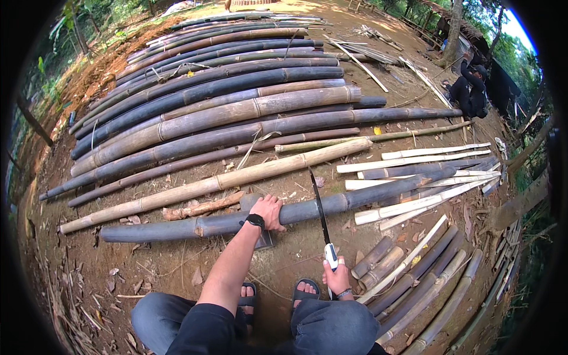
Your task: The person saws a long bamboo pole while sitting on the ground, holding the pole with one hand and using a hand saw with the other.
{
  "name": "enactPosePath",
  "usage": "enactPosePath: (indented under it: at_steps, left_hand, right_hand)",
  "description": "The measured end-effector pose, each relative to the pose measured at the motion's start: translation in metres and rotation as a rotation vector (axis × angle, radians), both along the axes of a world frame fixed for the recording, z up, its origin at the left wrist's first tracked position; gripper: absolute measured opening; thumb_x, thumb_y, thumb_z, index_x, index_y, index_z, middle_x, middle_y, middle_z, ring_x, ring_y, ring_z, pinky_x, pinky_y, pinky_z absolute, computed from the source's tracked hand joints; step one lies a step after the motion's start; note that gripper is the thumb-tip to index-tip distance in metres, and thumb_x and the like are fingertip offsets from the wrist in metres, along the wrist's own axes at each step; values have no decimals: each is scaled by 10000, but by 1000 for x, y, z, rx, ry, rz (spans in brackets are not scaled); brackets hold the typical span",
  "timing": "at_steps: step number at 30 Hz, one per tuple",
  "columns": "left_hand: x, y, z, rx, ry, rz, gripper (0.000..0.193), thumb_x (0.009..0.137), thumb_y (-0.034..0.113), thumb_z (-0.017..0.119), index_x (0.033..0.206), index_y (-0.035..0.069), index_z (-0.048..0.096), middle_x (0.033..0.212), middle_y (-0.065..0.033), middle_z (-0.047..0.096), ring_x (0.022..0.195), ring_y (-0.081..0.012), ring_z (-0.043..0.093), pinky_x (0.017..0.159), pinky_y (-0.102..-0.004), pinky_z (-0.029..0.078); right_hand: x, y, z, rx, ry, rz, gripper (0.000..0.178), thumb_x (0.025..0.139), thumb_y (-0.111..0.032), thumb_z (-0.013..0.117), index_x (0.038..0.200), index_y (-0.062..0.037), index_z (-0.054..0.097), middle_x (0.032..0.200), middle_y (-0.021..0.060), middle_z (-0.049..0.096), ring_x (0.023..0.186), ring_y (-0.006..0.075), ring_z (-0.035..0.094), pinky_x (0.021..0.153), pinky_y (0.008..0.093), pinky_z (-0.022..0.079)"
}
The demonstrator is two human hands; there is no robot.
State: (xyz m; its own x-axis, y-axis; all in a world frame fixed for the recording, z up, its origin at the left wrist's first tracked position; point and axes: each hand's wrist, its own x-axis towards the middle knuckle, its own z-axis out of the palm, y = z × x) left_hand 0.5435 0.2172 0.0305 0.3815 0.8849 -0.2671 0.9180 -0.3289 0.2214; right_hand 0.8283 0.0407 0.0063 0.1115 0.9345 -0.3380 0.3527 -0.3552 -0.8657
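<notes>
A dark bamboo pole [231,224] lies crosswise in front of my feet. My left hand [269,212], with a black watch on the wrist, is closed over the top of that pole. To its right, my right hand [337,279] grips the white handle of a hand saw [323,220]. The saw's long dark blade points away from me and crosses the pole; I cannot tell whether its teeth touch the bamboo. Under the pole, near my left hand, a block-like support [264,241] shows in part. A pale tan bamboo pole [219,183] lies just beyond.
Many long bamboo poles [201,112] lie side by side farther off. Split pale strips [414,158] are spread on the right, and shorter cut bamboo pieces [414,290] lie near my right knee. A short wooden log [204,207] lies behind the pole. Another person [470,89] crouches at far right.
</notes>
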Motion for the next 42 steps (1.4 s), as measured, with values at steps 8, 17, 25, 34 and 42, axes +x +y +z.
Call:
enactPosePath:
  at_steps: [8,17,25,34,42]
  left_hand:
    - [17,-2,-20,81,29,313,678,607,433,862,1097,31,618,1139,-153,653,1121,-295,608,964,-416,481]
    - [23,-8,-22,122,0,313,616,616,389,865,1045,29,609,1058,-171,691,1016,-307,675,907,-411,520]
    - [23,-13,-29,215,-37,304,570,618,341,866,1011,24,602,1015,-171,694,977,-310,685,871,-416,533]
    - [25,-7,-25,111,-29,328,612,624,370,868,1044,18,594,1053,-181,679,1022,-325,663,928,-410,509]
    - [23,-7,-19,109,-28,318,604,609,365,876,1020,17,602,1057,-192,682,1020,-318,666,914,-407,518]
  right_hand:
    - [-6,15,6,-24,-119,25,421,962,-321,633,1108,-6,394,672,142,671,553,239,681,486,378,519]
    - [-15,25,26,107,-551,99,387,954,-239,600,1117,14,357,791,357,621,792,553,597,646,603,459]
    - [-6,20,37,138,-434,150,426,974,-290,560,1132,33,333,768,365,612,766,554,604,633,614,455]
    - [-22,34,48,33,-568,154,449,975,-314,555,1135,31,317,779,367,621,760,554,608,646,633,457]
    - [-18,18,54,20,-571,181,448,977,-330,548,1134,20,318,788,357,628,767,547,614,653,635,463]
